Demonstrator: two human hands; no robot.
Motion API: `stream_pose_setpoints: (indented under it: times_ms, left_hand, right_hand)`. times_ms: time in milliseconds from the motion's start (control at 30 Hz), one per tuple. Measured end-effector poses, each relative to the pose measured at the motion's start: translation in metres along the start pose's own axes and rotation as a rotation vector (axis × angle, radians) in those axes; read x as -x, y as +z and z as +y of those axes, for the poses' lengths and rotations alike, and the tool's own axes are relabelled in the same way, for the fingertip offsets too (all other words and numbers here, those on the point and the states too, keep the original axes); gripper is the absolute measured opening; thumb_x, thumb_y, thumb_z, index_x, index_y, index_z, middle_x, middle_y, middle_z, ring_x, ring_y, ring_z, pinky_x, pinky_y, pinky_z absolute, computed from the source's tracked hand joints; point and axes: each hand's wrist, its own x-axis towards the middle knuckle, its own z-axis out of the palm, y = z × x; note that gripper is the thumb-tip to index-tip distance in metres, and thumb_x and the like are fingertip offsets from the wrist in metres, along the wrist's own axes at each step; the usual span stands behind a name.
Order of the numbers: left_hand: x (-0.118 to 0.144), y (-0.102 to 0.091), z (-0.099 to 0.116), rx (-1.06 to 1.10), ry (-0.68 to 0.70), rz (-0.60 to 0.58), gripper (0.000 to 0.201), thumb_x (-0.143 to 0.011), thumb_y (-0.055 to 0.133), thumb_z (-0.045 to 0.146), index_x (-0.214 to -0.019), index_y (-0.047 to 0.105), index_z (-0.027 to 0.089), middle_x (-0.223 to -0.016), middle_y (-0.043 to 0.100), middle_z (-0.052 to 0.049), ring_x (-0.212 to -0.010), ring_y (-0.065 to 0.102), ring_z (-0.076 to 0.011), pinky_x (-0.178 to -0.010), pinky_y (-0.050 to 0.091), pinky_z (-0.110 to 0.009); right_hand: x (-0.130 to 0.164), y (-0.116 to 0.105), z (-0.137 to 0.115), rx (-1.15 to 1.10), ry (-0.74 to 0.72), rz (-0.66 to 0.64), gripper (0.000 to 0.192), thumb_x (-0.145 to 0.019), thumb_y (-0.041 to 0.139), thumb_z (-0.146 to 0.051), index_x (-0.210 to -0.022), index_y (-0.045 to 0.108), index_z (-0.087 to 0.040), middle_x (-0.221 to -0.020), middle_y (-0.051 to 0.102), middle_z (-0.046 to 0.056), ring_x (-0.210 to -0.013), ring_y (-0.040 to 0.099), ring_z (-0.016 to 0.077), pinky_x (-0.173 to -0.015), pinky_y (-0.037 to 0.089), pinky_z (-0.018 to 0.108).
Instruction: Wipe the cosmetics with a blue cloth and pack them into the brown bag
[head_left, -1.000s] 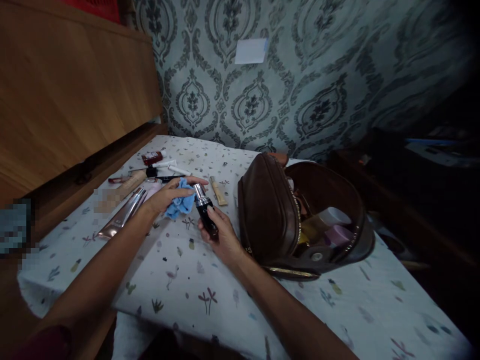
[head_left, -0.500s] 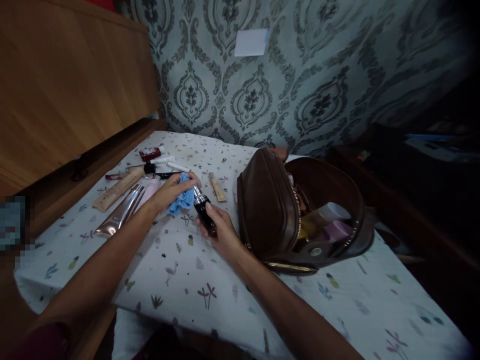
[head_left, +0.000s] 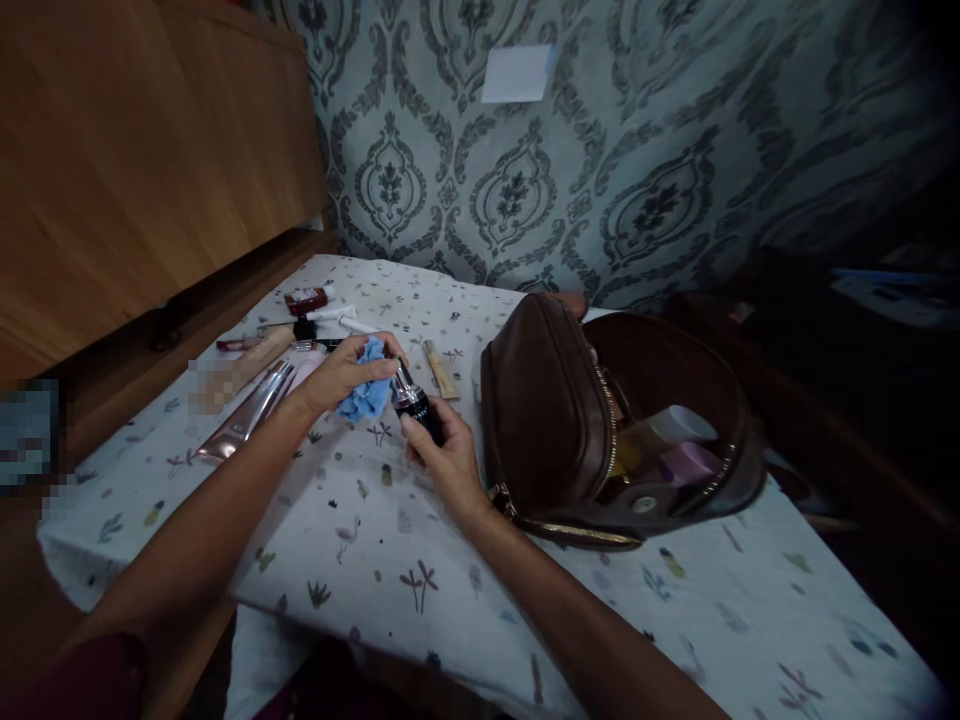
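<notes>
My right hand [head_left: 450, 455] is closed round a black bottle [head_left: 424, 415] with a silver top, held tilted above the cloth-covered table [head_left: 352, 590]. Bunched in my left hand [head_left: 349, 372] is a blue cloth [head_left: 367, 385], which touches or nearly touches the bottle's silver top. Just beyond my hands lies a small beige tube [head_left: 441, 370] with a pale cap. To the right of my right hand stands an open brown leather bag [head_left: 536, 410], with a clear-capped bottle [head_left: 675, 425] and a pink item [head_left: 690, 463] inside.
Left of my hands lie a metallic rose tube [head_left: 244, 420], a beige tube [head_left: 259, 360], a dark red bottle [head_left: 306, 300] and several slim tubes. A wooden cabinet [head_left: 157, 150] borders the table's left side. Patterned wallpaper [head_left: 517, 190] covers the wall behind.
The black bottle has turned in my right hand, and light lettering on it now shows. My left hand with the blue cloth has shifted slightly against its silver top. The view has moved a little.
</notes>
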Motion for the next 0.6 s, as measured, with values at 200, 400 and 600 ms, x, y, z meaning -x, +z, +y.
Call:
stream_pose_setpoints:
  times_ms: [200,400,600]
  left_hand:
    - [0.000,0.005,0.000,-0.051,0.048,0.017,0.043,-0.069,0.079,0.054,-0.079,0.059,0.018,-0.066,0.052,0.005,-0.056,0.045,-0.0086,-0.053,0.038,-0.020]
    - [0.002,0.003,0.008,-0.075,0.086,0.057,0.040,-0.072,0.076,0.053,-0.078,0.061,0.017,-0.066,0.053,0.003,-0.057,0.046,-0.0098,-0.054,0.038,-0.022]
    - [0.006,-0.004,0.014,-0.081,0.086,0.019,0.035,-0.075,0.074,0.049,-0.086,0.067,0.016,-0.071,0.058,0.001,-0.060,0.051,-0.0116,-0.053,0.040,-0.022]
  right_hand:
    - [0.003,-0.001,0.006,0.283,-0.201,0.164,0.048,-0.074,0.075,-0.038,-0.114,0.060,-0.018,-0.107,0.067,0.007,-0.102,0.060,0.0226,-0.094,0.048,0.036]
    - [0.004,-0.002,-0.002,0.091,-0.026,0.021,0.043,-0.085,0.060,-0.060,-0.095,0.066,-0.019,-0.093,0.064,0.007,-0.090,0.061,0.0204,-0.080,0.051,0.033]
    - [0.000,0.000,-0.013,-0.283,0.317,-0.199,0.054,-0.071,0.071,-0.068,-0.087,0.059,-0.018,-0.073,0.061,0.002,-0.058,0.057,0.0139,-0.046,0.035,0.023]
